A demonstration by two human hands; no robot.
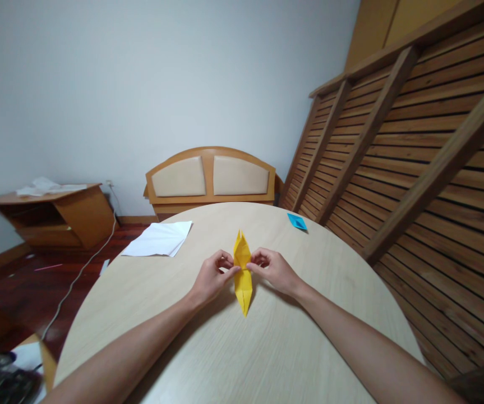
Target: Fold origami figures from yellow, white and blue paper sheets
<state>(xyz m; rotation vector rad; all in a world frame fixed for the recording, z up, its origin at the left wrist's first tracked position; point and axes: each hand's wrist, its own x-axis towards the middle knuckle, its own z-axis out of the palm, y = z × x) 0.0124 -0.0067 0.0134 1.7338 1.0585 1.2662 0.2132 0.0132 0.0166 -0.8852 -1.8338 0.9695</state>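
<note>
- Because it is too broad to lie flat here, presumably, the slatted wooden frame leans on edge, well to the right of the fingers.
- The round worktop spreads beneath and around the fingers, its middle bare, which likely gives both arms room to work.
- The headboard stands beyond the worktop, well ahead of the fingers, probably put by the wall for storage.
- The cabinet sits far ahead and left of the fingers, off the worktop.
- The white paper lies ahead and left of the fingers, perhaps set there to stay handy yet out of the way.
- The left hand and right hand face each other, each pinching one side between thumb and fingers, an even grip that seems meant to steady the folds.
- The yellow paper is between the fingers, its pointed ends aimed away from and toward the person.
- The blue paper, folded, rests ahead and right of the fingers near the worktop's far edge, seemingly put aside.
</note>
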